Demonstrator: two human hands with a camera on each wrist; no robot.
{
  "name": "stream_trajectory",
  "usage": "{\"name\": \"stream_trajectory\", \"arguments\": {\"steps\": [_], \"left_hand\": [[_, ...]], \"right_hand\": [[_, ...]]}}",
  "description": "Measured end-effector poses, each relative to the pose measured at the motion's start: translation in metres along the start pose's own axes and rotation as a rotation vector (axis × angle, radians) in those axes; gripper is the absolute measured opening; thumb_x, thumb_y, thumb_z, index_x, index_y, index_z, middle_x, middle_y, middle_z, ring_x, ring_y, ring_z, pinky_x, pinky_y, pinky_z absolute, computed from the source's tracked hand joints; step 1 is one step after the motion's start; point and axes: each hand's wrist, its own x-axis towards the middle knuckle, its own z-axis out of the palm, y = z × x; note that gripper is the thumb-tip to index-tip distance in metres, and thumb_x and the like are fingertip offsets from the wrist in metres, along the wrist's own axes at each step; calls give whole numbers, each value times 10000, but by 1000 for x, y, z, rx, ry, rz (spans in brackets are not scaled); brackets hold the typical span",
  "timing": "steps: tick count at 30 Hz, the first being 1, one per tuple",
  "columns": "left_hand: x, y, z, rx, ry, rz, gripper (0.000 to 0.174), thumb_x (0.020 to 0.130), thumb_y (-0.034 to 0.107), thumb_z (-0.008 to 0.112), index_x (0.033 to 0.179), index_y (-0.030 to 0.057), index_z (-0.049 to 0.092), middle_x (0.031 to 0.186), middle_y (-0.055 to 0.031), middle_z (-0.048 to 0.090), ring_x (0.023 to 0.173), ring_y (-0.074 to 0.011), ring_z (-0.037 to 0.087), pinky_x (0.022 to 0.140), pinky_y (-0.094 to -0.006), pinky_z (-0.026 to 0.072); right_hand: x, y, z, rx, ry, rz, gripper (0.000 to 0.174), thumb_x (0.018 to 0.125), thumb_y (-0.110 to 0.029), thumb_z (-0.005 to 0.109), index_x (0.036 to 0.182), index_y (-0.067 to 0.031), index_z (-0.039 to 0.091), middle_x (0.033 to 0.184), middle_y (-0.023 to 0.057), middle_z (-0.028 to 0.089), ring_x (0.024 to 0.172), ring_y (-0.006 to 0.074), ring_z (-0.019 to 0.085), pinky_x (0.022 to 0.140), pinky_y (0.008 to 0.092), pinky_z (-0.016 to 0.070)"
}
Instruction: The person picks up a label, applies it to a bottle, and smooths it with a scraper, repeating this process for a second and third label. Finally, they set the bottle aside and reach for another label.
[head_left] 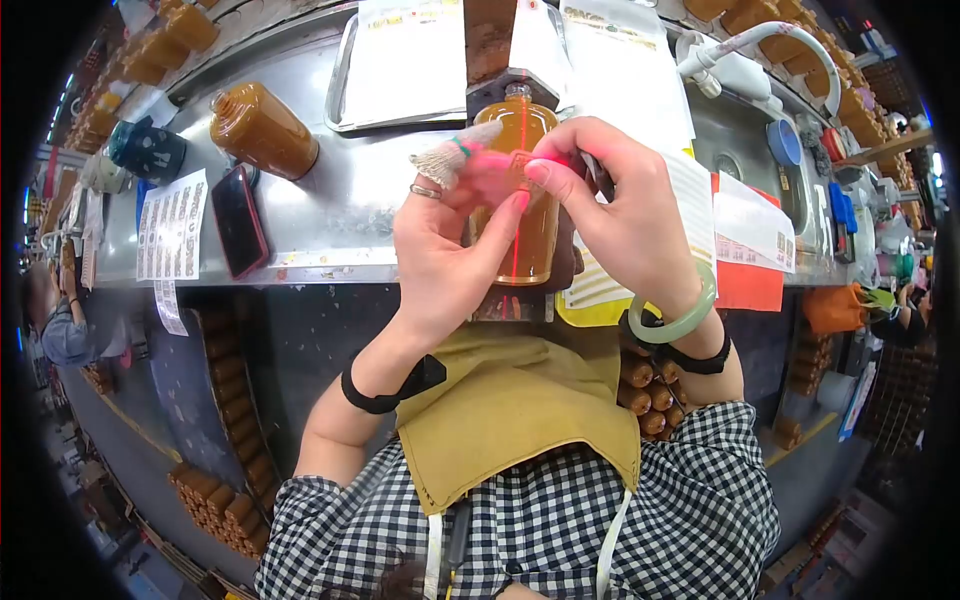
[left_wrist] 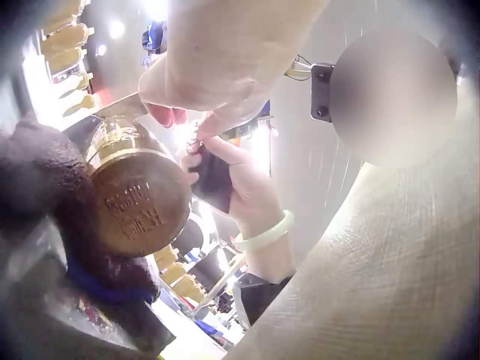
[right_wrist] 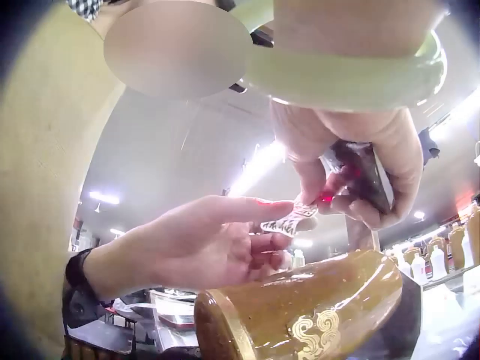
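Note:
Over a brown glazed bottle (head_left: 537, 235), both hands meet at a small patterned decal (right_wrist: 289, 223). My left hand (head_left: 445, 235) pinches one end between thumb and fingers; it wears a ring and white fabric finger covers (head_left: 440, 165). The right hand (head_left: 635, 205), with a pale green bangle (head_left: 685, 312) at its wrist, pinches the other end by its fingertips. Tucked in the right palm is a dark flat piece (right_wrist: 361, 169). The bottle lies on its side in a dark holder, neck away from me, a red light line along it. Gold scrollwork (right_wrist: 316, 335) shows on its side.
Left on the metal bench stand another brown bottle (head_left: 262, 130), a dark jar (head_left: 147, 150), a phone (head_left: 240, 222) and a printed decal sheet (head_left: 172, 230). White sheets on a tray (head_left: 338, 110) lie ahead. A curved faucet (head_left: 770, 35) rises over the sink at right.

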Motion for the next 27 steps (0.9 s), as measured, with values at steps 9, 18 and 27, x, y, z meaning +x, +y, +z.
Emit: {"name": "stream_trajectory", "arguments": {"steps": [9, 18, 27], "left_hand": [[-6, 7, -13, 420, -63, -403, 637, 905, 116, 810, 1430, -45, 488, 1115, -92, 684, 1003, -99, 664, 827, -238, 517], [2, -13, -17, 62, -67, -442, 861, 928, 229, 807, 1565, -21, 284, 1471, -191, 504, 1310, -258, 576, 1065, -389, 509], [12, -7, -20, -106, -150, -614, 777, 947, 154, 784, 1549, -3, 319, 1412, -144, 573, 1277, -204, 597, 1057, -364, 515]], "right_hand": [[10, 20, 7, -52, 19, -32, 113, 905, -97, 724, 960, -6, 686, 881, 134, 691, 815, 315, 664, 754, 383, 535], [18, 26, 14, -86, 49, 13, 142, 872, -99, 751, 980, -28, 692, 896, 119, 688, 763, 278, 650, 736, 373, 534], [7, 55, 31, 447, 171, 423, 380, 961, -211, 759, 1221, -15, 563, 911, 10, 617, 814, 76, 556, 709, 244, 480]]}}
